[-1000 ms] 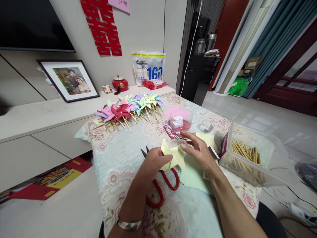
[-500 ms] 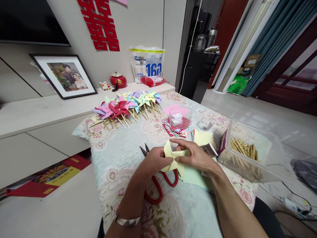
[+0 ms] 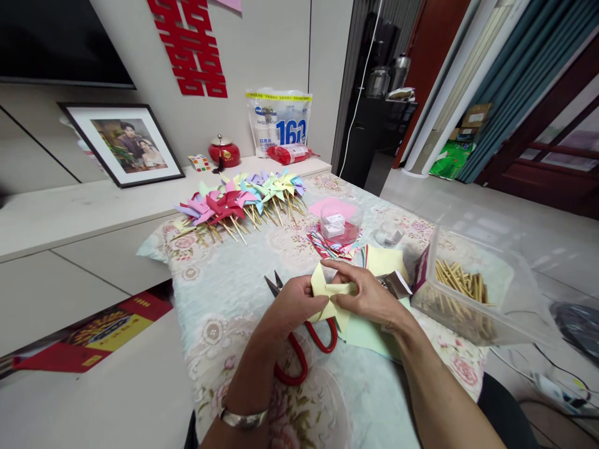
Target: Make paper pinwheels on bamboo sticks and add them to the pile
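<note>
Both of my hands pinch a piece of yellow paper (image 3: 327, 293) that is cut and partly folded, held just above the table. My left hand (image 3: 292, 305) grips its left side and my right hand (image 3: 367, 296) presses the folded flaps at its middle. Red-handled scissors (image 3: 304, 349) lie on the floral tablecloth (image 3: 224, 293) right beneath my hands. Flat sheets of pale green and yellow paper (image 3: 369, 327) lie under my right wrist.
A row of finished paper pinwheels (image 3: 238, 202) on sticks lies at the table's far left. A clear tub of wooden sticks (image 3: 468, 290) stands at the right. A small clear box (image 3: 340, 223) and coloured paper sit mid-table. A framed photo (image 3: 124, 143) leans on the ledge.
My right hand has come down from above the paper onto its middle and folded a flap inward. My left hand has kept its grip. The view shifted slightly.
</note>
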A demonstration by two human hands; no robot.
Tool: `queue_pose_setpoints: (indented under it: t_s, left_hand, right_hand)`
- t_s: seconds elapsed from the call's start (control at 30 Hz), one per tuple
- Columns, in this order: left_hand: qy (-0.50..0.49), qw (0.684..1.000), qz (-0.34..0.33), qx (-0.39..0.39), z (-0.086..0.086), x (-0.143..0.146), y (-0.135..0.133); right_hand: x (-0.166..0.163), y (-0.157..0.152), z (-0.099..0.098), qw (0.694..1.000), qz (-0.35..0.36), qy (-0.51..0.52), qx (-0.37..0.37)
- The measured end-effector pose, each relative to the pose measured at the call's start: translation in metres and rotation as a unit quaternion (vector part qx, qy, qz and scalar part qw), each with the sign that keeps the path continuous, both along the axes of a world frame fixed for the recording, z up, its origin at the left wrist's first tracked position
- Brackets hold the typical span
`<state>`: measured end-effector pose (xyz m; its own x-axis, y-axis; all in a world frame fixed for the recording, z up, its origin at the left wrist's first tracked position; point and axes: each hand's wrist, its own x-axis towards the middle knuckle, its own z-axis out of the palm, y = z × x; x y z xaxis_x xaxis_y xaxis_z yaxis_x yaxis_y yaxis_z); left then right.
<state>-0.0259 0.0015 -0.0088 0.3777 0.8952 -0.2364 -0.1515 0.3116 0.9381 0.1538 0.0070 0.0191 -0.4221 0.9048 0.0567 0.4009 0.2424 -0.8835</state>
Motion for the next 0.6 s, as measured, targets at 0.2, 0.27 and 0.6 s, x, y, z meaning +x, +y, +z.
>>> queue_pose_setpoints:
  t_s: [0.2, 0.27, 0.6]
  left_hand:
    - [-0.064, 0.997, 0.044, -0.002, 0.009, -0.004, -0.001]
    - [-0.084, 0.995, 0.058, -0.005, 0.011, -0.003, -0.002]
    - [-0.131, 0.981, 0.139, 0.022, 0.011, 0.018, -0.006]
  right_hand:
    - [-0.005, 0.001, -0.002, 0.979, -0.081, 0.163, -0.086]
    - [-0.008, 0.002, -0.004, 0.963, -0.114, 0.223, -0.096]
    - [-0.023, 0.005, -0.017, 0.929, -0.176, 0.317, -0.074]
